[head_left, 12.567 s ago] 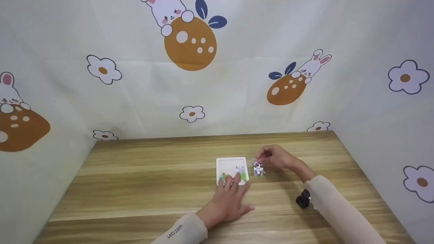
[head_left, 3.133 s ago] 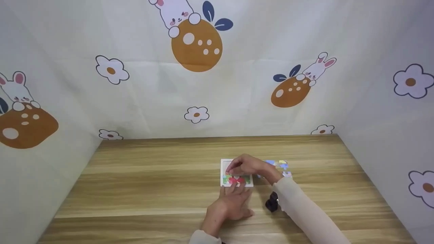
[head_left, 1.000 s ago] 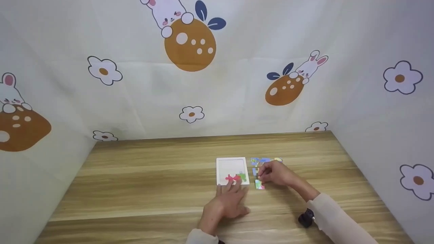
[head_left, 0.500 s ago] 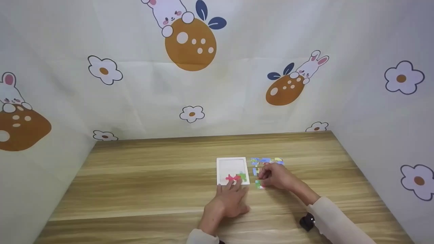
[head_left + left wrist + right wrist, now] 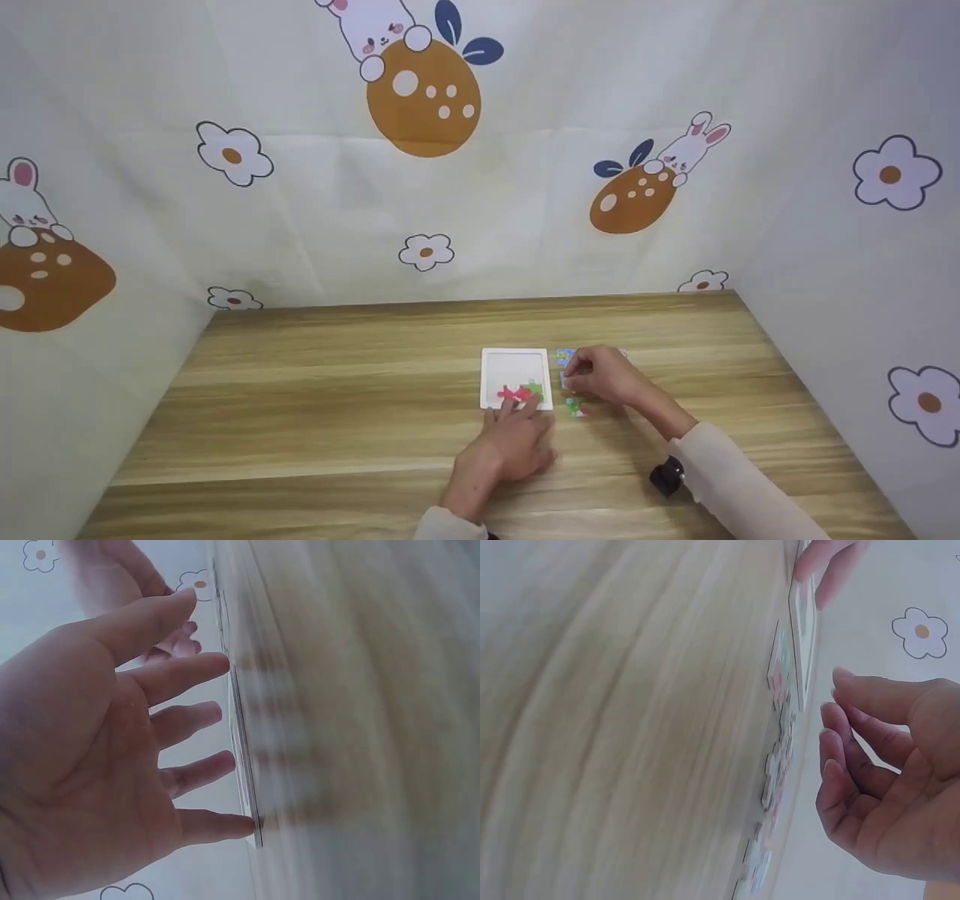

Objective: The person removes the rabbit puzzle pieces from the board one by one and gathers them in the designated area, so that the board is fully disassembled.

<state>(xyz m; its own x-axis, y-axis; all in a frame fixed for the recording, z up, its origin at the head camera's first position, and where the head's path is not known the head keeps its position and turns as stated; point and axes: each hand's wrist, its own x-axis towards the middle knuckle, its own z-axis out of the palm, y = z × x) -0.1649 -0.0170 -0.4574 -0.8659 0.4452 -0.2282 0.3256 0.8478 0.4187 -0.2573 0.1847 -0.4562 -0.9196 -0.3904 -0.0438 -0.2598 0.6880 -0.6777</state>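
Note:
My left hand lies with spread fingers over the near edge of a white puzzle frame. In the left wrist view its straight fingertips meet the frame's edge. Inside the frame are a red jigsaw piece and a green jigsaw piece. My right hand hovers over the loose pieces right of the frame and partly hides them. Its thumb and fingers are loosely bent, with nothing between them in the right wrist view. Below it lies a green-and-red corner piece.
A blue jigsaw piece lies by the frame's far right corner. Several loose pieces lie flat in a row in the right wrist view. Printed cloth walls the wooden table at the back and sides. A black device hangs at the right wrist.
Over the longer span, several pieces have gone from the frame to the table at its right. Lately my right hand has moved away from the green-and-red corner piece; my left hand stays put.

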